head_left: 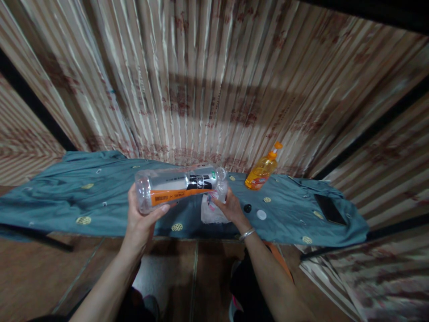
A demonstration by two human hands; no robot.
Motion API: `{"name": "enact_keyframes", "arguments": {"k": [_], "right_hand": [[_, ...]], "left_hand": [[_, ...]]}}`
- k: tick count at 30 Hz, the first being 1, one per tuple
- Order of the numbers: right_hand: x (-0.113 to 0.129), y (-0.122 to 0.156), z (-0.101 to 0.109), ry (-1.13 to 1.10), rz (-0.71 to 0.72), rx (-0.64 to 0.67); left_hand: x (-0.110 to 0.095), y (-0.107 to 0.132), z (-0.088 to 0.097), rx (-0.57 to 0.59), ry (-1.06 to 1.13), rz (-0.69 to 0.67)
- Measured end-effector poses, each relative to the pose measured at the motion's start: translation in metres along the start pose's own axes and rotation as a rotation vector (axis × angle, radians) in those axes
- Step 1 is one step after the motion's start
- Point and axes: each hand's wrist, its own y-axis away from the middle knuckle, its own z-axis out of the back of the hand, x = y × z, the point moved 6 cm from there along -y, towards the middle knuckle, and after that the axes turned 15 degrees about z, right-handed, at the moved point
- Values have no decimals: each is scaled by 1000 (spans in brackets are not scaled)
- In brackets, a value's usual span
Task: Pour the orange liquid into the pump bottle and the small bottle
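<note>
A large clear plastic bottle (pixel 176 185) with an orange, black and silver label lies nearly level in the air. My left hand (pixel 139 214) is wrapped round its base end, thumb along the near side. At the neck end, on the right, my right hand (pixel 231 208) is closed on a small translucent plastic container (pixel 212 212) with pink and blue print. This container sits just below the bottle's neck, and its exact shape is hard to make out. Right of that hand lie a small black cap (pixel 247 208) and a white round lid (pixel 261 215).
An orange pump bottle of yellow-orange liquid (pixel 261 172) stands towards the back. A dark phone (pixel 330 209) lies at the right end. A teal patterned cloth (pixel 107 192) covers the narrow table. Corrugated patterned sheeting (pixel 201 89) rises behind, with dark frame bars at both sides.
</note>
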Motion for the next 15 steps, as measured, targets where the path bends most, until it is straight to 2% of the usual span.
{"name": "enact_keyframes", "arguments": {"k": [15], "right_hand": [[1, 0, 1, 2, -16, 9]], "left_hand": [[1, 1, -1, -8, -8, 13]]}}
